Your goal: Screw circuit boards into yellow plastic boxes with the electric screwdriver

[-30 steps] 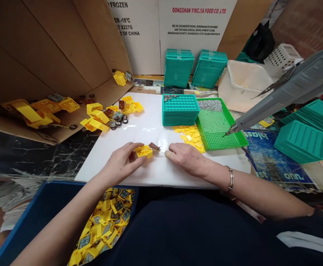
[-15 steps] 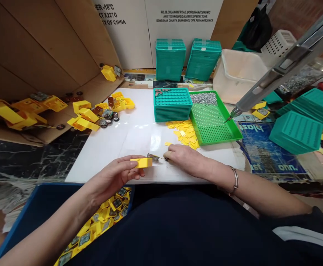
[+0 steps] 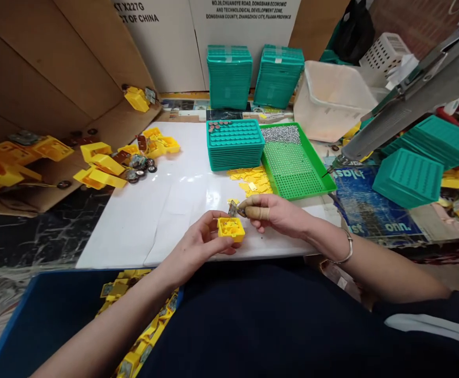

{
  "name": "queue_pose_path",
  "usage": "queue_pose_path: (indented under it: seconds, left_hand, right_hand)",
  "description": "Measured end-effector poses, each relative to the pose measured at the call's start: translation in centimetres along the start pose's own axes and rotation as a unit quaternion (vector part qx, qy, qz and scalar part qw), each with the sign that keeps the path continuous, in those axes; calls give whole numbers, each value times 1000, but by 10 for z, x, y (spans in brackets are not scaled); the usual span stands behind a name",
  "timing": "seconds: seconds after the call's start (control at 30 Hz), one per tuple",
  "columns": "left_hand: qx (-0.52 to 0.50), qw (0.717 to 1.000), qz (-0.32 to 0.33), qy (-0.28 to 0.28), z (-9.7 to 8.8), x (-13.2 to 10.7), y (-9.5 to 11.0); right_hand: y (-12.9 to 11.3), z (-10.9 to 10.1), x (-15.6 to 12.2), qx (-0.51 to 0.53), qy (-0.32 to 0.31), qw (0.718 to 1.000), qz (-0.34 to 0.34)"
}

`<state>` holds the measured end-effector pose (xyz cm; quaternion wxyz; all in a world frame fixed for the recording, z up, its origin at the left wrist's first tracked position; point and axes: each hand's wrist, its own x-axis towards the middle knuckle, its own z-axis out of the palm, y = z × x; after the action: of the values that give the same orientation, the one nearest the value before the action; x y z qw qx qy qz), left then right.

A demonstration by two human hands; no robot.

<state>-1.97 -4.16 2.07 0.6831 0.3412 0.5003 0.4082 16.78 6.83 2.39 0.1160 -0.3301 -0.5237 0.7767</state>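
Observation:
My left hand (image 3: 203,239) grips a small yellow plastic housing (image 3: 231,234), its open side turned up so the inside shows. Just above its far edge a small grey circuit board (image 3: 233,208) is tilted on end. My right hand (image 3: 270,214) pinches a small dark round part (image 3: 242,211) beside the board; wires seem to run between these parts, too fine to follow. Behind the hands lies a pile of flat yellow pieces (image 3: 253,179).
A green tray (image 3: 329,185) of screws and a teal tray stack (image 3: 235,155) stand behind. A grey screwdriver (image 3: 371,134) hangs at right. More yellow housings (image 3: 107,165) with boards lie left. A blue bin (image 3: 56,315) of yellow units sits below; a whitish tub (image 3: 331,102) stands behind.
My left hand has moved right and turned the yellow housing open side up. My right hand has lifted the dark round part, and the board has come up over the housing's far edge.

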Motion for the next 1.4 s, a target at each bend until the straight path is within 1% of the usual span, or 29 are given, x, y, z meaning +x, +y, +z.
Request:
queue_pose_path:
  seconds: [0.07, 0.1, 0.13, 0.17, 0.2, 0.23, 0.27, 0.3, 0.33, 0.43, 0.5, 0.57, 0.63, 0.73, 0.83, 0.93, 1.07, 1.2, 1.23, 1.4]
  left_hand:
    - [-9, 1000, 6, -26, 4, 5, 1]
    - [-14, 999, 9, -33, 6, 6, 2]
    - [-19, 999, 12, -36, 8, 7, 3]
    - [-24, 999, 13, -35, 9, 8, 4]
    - [-27, 999, 13, -34, 10, 9, 5]
    - [-29, 999, 13, -33, 11, 9, 6]
    - [-29, 999, 12, -34, 12, 9, 6]
    - [-27, 999, 12, -37, 12, 9, 6]
    - [-24, 999, 14, -42, 12, 10, 6]
    - [-21, 998, 30, -58, 12, 12, 3]
    - [-24, 998, 44, -49, 12, 15, 0]
    - [-29, 998, 52, -22, 12, 18, -1]
    - [-41, 998, 55, 1, 12, 21, -3]
    - [-62, 996, 59, 10, 11, 24, -4]
    - [-71, 994, 75, 24, 11, 23, -6]
    - [-75, 993, 90, 31, 12, 22, -7]
    - [-69, 993, 94, 26, 12, 22, -9]
    - [-58, 992, 103, 40, 13, 26, -13]
    - [-53, 992, 104, 41, 13, 27, -14]
    - [-43, 994, 97, 37, 15, 30, -19]
  right_hand:
    - [0, 0, -5, -96, -13, 994, -43]
    - [0, -1, -7, -161, -18, 984, -77]
    - [0, -2, -8, -232, -25, 965, -119]
    - [-1, -2, -10, -304, -35, 938, -164]
    - [-3, -3, -10, -372, -47, 904, -205]
    - [-5, -3, -11, -431, -59, 869, -236]
    - [-7, -3, -11, -475, -68, 840, -253]
    - [-9, -1, -11, -509, -70, 819, -256]
    - [-12, 1, -11, -536, -62, 805, -246]
    - [-22, 11, -11, -591, -23, 784, -191]
    - [-27, 16, -11, -611, -10, 772, -177]
    - [-29, 18, -11, -616, -7, 764, -191]
    - [-27, 17, -10, -604, -4, 768, -215]
    - [-21, 12, -10, -582, 5, 777, -239]
    - [-15, 10, -9, -567, 28, 780, -263]
    - [-12, 11, -9, -560, 34, 782, -272]
    - [-9, 17, -9, -562, 41, 784, -259]
    - [-5, 24, -8, -619, 84, 753, -207]
    - [-5, 25, -7, -628, 88, 749, -192]
    - [-7, 24, -5, -621, 69, 766, -149]
